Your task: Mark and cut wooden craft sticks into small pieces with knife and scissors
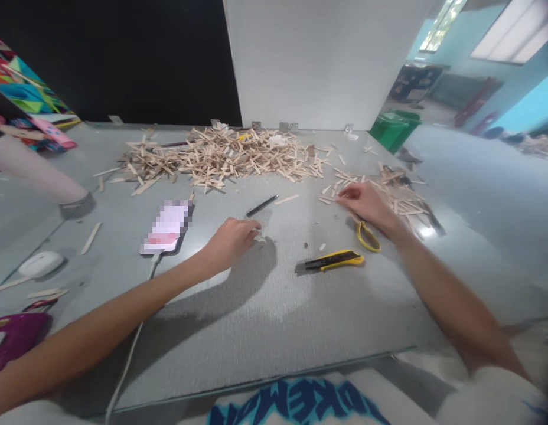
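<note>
My left hand [232, 239] rests on the grey table [256, 307] with its fingers curled, pinching a small wooden piece at its fingertips. A black pen [262, 205] lies just beyond it. My right hand [367, 203] reaches to the right, fingers bent, touching thin wooden sticks [345, 195] at the edge of a small scatter. Yellow-handled scissors [368, 236] lie under that wrist. A yellow and black utility knife [333, 260] lies between my two hands. A big heap of wooden sticks [221, 156] lies further back.
A phone [168, 227] on a cable lies left of my left hand. A white mouse [40, 264] and a purple object [15, 333] are at the far left. A white board [318, 65] stands behind the heap. A green bin [393, 130] stands past the table.
</note>
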Demonstrator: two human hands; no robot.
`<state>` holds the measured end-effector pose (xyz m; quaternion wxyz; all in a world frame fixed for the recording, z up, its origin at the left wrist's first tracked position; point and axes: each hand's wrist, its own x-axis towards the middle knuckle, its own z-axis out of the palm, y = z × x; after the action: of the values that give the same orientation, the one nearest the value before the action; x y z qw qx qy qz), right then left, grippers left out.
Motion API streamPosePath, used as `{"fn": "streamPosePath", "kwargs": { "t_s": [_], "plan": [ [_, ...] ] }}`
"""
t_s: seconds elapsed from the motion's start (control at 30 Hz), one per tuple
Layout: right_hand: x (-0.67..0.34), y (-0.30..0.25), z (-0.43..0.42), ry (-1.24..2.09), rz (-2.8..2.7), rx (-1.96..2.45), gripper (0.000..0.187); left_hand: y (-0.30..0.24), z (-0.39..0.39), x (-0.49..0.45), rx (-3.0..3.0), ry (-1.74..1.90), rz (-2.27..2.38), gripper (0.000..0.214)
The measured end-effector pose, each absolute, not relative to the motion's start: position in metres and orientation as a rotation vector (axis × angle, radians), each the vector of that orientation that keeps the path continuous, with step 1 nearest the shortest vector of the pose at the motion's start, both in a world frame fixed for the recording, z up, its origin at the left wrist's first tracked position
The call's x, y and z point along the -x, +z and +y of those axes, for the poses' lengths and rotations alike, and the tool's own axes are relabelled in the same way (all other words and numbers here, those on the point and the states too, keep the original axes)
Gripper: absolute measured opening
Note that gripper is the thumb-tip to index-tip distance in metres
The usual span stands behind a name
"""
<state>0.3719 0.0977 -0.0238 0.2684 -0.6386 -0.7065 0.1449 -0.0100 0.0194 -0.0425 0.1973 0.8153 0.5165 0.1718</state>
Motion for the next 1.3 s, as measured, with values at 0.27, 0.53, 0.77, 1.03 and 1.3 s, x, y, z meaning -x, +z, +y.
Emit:
{"fn": "streamPosePath", "kwargs": {
  "t_s": [0.27,0.53,0.77,1.03,1.3],
  "plan": [
    [-0.243,-0.031,0.008,1.228,-1.767,1.034,0.023,-0.041,-0.018,-0.031,-1.913,0.496,1.060,0.046],
    [-0.288,-0.035,0.017,0.780,-2.322,1.174,0.018,-0.049,-0.017,-0.010,-2.075,0.573,1.267,0.020],
    [-0.337,-0.038,0.020,0.596,-2.686,1.330,0.010,-0.068,-0.015,-0.003,-2.270,0.478,1.293,0.020],
    [-0.355,-0.057,0.050,0.077,-2.385,1.758,0.014,-0.057,0.028,-0.019,-2.382,0.479,1.472,0.021],
    [-0.371,-0.074,0.057,-0.153,-2.190,1.922,0.024,-0.058,0.100,-0.009,-2.317,0.484,1.803,0.041]
  ]
}}
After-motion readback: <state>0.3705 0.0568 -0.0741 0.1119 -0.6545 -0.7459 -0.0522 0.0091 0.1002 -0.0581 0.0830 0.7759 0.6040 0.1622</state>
